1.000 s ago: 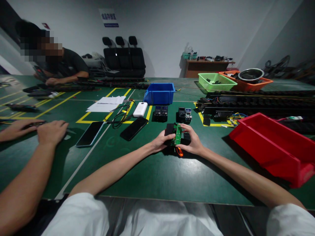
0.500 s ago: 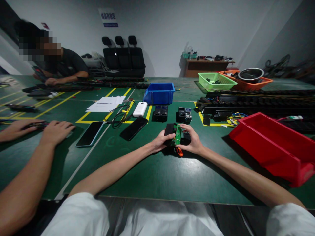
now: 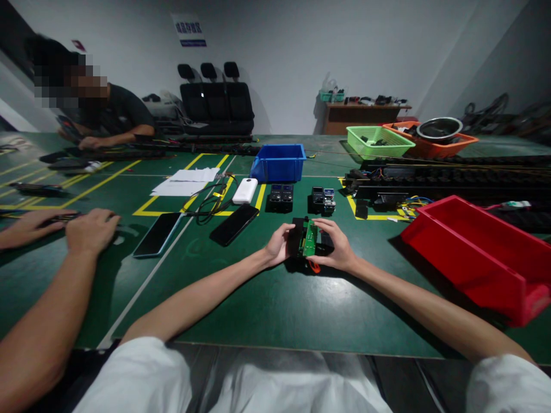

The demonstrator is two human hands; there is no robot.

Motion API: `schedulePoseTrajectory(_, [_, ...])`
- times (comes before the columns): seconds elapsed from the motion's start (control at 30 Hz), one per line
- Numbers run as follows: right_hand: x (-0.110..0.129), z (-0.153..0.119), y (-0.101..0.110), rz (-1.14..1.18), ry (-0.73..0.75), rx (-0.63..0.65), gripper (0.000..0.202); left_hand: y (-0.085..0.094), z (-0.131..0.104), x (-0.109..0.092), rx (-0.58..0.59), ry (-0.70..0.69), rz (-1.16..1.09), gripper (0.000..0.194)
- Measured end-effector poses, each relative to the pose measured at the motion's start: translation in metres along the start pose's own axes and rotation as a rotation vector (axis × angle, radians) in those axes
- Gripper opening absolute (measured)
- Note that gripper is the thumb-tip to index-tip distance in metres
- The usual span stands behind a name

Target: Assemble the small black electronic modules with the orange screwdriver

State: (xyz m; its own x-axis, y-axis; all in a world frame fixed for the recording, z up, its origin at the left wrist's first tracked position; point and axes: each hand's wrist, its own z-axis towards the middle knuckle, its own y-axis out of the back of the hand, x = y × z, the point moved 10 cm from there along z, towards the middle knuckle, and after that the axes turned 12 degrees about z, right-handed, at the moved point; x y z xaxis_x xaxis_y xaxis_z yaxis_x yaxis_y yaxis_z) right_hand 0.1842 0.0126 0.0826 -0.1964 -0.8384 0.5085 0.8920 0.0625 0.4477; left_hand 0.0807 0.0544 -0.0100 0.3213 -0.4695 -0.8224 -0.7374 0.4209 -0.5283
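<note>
My left hand (image 3: pixel 278 245) is closed on the left side of a black plastic housing (image 3: pixel 295 235), just above the table. A green circuit board (image 3: pixel 310 237) stands at the housing's right side, and my right hand (image 3: pixel 337 245) pinches it between thumb and fingers. An orange loop (image 3: pixel 314 267) shows beneath the board. Behind my hands sit two small black modules, one on the left (image 3: pixel 281 198) and one on the right (image 3: pixel 322 199). How the board joins the housing is hidden.
A red bin (image 3: pixel 469 258) stands to the right, a blue bin (image 3: pixel 279 163) behind. Left lie a black phone (image 3: pixel 235 225), a second phone (image 3: pixel 158 235), a white power bank (image 3: pixel 245 191) and papers (image 3: pixel 181 182). A co-worker's hands (image 3: pixel 92 229) work at far left; another person sits beyond.
My left thumb has drawn back from the board's face to the housing's edge. The board has tilted slightly and shifted a little. The neighbour's hand at left has moved slightly left.
</note>
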Motion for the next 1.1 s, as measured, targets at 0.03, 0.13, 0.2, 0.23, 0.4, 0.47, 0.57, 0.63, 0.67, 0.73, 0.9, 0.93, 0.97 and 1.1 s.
schedulePoseTrajectory(0.03, [0.001,0.0,0.0,-0.005,0.011,-0.001,0.089,-0.001,0.0,0.0,0.009,-0.008,-0.007,0.038])
schedulePoseTrajectory(0.13, [0.0,-0.002,-0.001,-0.023,0.014,0.011,0.089,0.001,0.0,-0.003,-0.048,-0.075,0.018,0.038])
schedulePoseTrajectory(0.2, [-0.001,-0.003,-0.003,-0.035,0.009,0.026,0.089,0.005,0.001,-0.006,-0.121,-0.15,0.067,0.038])
schedulePoseTrajectory(0.23, [-0.002,-0.004,-0.003,-0.039,0.005,0.03,0.089,0.007,0.001,-0.009,-0.156,-0.195,0.1,0.038])
schedulePoseTrajectory(0.4, [-0.003,-0.004,0.0,-0.05,-0.005,0.002,0.089,0.016,-0.003,-0.027,-0.295,-0.409,0.285,0.04])
schedulePoseTrajectory(0.47, [-0.003,-0.004,0.0,-0.052,-0.004,-0.002,0.088,0.016,-0.005,-0.029,-0.302,-0.408,0.338,0.05])
schedulePoseTrajectory(0.57, [-0.005,-0.004,-0.001,-0.068,-0.014,0.008,0.087,0.006,-0.006,-0.027,-0.204,-0.364,0.358,0.066])
schedulePoseTrajectory(0.63, [-0.006,-0.005,-0.001,-0.087,-0.019,0.013,0.087,-0.006,-0.009,-0.028,-0.101,-0.365,0.354,0.077])
schedulePoseTrajectory(0.67, [-0.007,-0.006,-0.001,-0.095,-0.018,0.012,0.087,-0.011,-0.01,-0.029,-0.057,-0.372,0.357,0.083])
schedulePoseTrajectory(0.73, [-0.007,-0.007,0.0,-0.106,-0.015,0.009,0.088,-0.018,-0.012,-0.03,0.004,-0.381,0.377,0.09])
schedulePoseTrajectory(0.9, [-0.005,-0.007,0.0,-0.113,0.001,0.014,0.09,-0.02,-0.011,-0.03,0.039,-0.368,0.417,0.09])
schedulePoseTrajectory(0.93, [-0.004,-0.007,0.001,-0.112,0.006,0.014,0.09,-0.019,-0.011,-0.03,0.04,-0.368,0.416,0.089])
schedulePoseTrajectory(0.97, [-0.004,-0.007,0.001,-0.111,0.01,0.013,0.091,-0.019,-0.01,-0.03,0.041,-0.368,0.413,0.088])
schedulePoseTrajectory(1.1, [-0.005,-0.007,0.0,-0.107,-0.006,0.022,0.091,-0.017,-0.009,-0.028,0.04,-0.362,0.394,0.085])
